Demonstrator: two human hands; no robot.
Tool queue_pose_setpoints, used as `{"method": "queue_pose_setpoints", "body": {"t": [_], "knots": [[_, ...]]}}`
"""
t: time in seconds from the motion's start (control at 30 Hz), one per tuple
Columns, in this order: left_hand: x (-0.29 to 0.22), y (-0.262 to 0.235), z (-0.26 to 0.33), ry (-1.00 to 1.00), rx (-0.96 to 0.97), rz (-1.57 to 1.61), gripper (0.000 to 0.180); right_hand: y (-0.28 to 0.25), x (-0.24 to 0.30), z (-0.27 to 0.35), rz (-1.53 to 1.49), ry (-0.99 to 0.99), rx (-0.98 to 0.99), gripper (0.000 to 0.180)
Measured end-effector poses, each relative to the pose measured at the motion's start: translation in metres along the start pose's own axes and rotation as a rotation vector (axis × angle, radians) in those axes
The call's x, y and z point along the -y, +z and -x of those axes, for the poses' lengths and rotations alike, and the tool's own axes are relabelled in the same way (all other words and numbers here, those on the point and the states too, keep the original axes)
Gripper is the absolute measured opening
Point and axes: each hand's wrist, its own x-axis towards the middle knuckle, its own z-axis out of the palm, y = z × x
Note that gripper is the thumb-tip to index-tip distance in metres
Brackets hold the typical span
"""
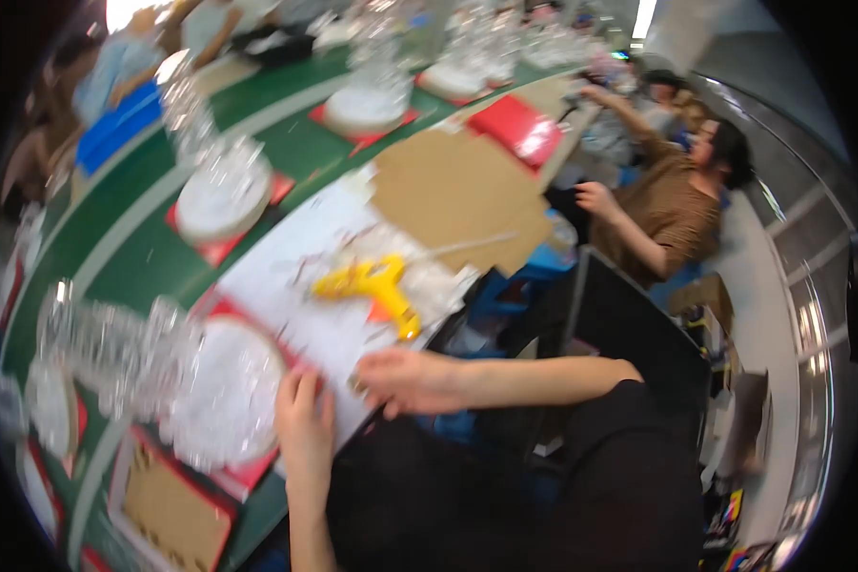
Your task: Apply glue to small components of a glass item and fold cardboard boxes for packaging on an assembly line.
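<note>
My left hand is at the right rim of a round white base, its fingers slightly apart; blur hides whether they touch it. From that base a clear plastic stacked structure leans to the left, and a red sheet shows beneath. Just right of my left hand, my right hand is closed with curled fingertips around something small that I cannot make out. Beyond the hands a yellow glue gun lies on crumpled clear plastic, over a stained white sheet.
Similar clear structures on white bases stand along the curved green table. A cardboard piece and a red packet lie further off. Nearby is a red-edged cardboard panel. A person in brown sits at right.
</note>
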Motion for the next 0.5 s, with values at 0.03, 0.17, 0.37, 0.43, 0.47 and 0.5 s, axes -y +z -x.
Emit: {"method": "queue_pose_setpoints", "body": {"t": [0.03, 0.17, 0.37, 0.43, 0.47, 0.5], "knots": [[-0.002, 0.003, -0.006, 0.087, -0.024, -0.049, 0.039, -0.001, 0.005, 0.0, -0.003, -0.02, -0.01, 0.017], [0.005, 0.009, -0.014, 0.057, -0.02, -0.053, 0.024, -0.002, 0.02, 0.0, -0.01, -0.045, -0.082, 0.017], [0.009, 0.003, 0.005, -0.008, -0.153, 0.163, 0.02, -0.008, 0.02, -0.028, 0.068, -0.064, -0.13, 0.015], [0.01, 0.004, 0.003, 0.016, -0.184, 0.192, 0.019, -0.003, 0.017, -0.036, 0.087, -0.046, -0.131, 0.014], [0.011, 0.004, 0.003, 0.005, -0.178, 0.189, 0.019, 0.0, 0.014, -0.042, 0.092, -0.066, -0.121, 0.015], [0.011, 0.004, 0.002, 0.001, -0.19, 0.19, 0.019, 0.001, 0.01, -0.046, 0.098, -0.087, -0.113, 0.015]]}}
